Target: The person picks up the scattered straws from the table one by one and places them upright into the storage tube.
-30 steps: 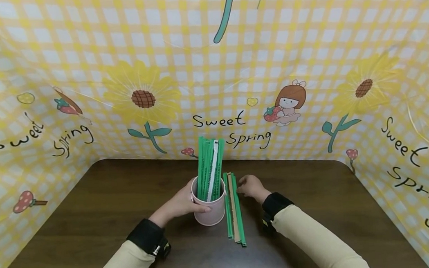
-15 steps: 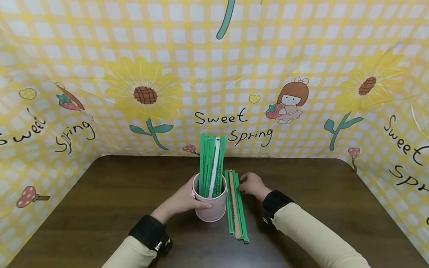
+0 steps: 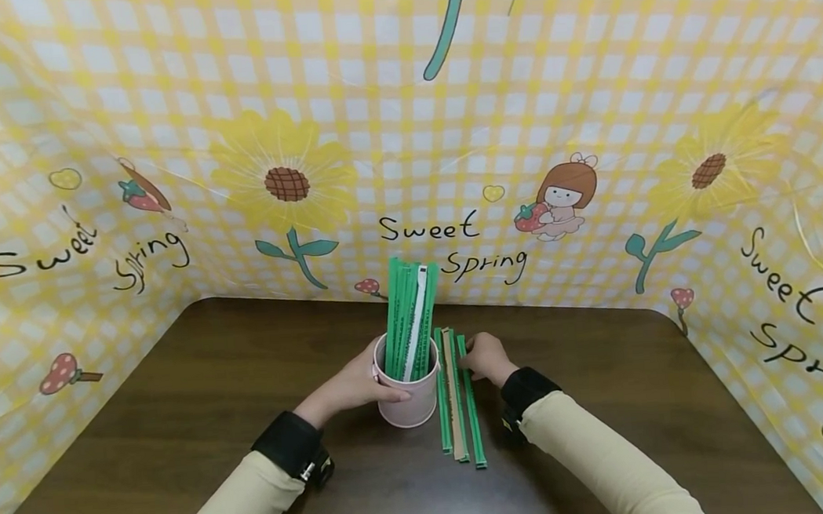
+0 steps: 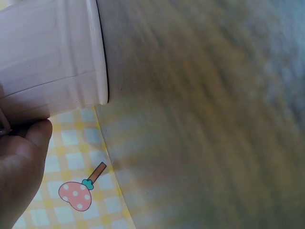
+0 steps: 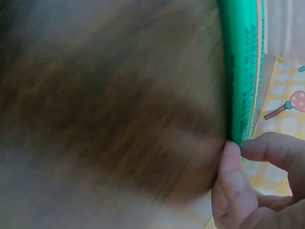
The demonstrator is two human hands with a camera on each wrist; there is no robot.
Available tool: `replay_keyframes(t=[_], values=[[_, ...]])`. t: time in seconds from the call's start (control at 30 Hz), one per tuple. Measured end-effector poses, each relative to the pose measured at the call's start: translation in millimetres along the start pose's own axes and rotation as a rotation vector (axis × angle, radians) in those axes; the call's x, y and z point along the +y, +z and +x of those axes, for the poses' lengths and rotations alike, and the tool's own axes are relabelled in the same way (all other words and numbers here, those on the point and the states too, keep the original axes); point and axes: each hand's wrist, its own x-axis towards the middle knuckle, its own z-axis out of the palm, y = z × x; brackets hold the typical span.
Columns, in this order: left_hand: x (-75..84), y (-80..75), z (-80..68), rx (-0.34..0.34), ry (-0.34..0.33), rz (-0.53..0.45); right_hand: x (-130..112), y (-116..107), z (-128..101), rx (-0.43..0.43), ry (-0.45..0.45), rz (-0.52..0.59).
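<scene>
While the yellow gingham backdrop (image 3: pixel 404 132) (sunflowers, "Sweet Spring" lettering) walls off three sides, your work sits mid-way on the dark wooden table (image 3: pixel 181 428). Largest item on it: the pink cup (image 3: pixel 409 395), upright and stuffed with green sleeved chopsticks (image 3: pixel 408 320) that stand well above its rim. Your left hand (image 3: pixel 352 386) wraps the cup's left wall, thumb curled across the front; the left wrist view confirms a finger against the cup's side. Just right of the cup lie three loose sticks flat on the table, roughly parallel: two green and one tan (image 3: pixel 455 396) between them. Nothing stands between your right hand (image 3: pixel 487 358) and that row. Your right fingers are curled narrow, pinching the far end of the rightmost green stick (image 3: pixel 471 403); the right wrist view shows thumb (image 5: pixel 231 167) and forefinger closed on its edge (that view is blurred elsewhere).
</scene>
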Motion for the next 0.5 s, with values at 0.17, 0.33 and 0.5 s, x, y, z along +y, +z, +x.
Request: replay_keyframes(t=[0.17,0.33,0.5], values=[[0.9,0.2,-0.8,0.006,0.011,-0.006,2,-1,0,-0.003,-0.001,0.025],[1.6,0.7,-1.2,-0.006,0.017,0.001,4,-8,-5,-0.035,0.027,0.109],[0.2,-0.2,-0.3,-0.008,0.045,-0.01,-8,-25,-7,-0.028,-0.012,0.197]])
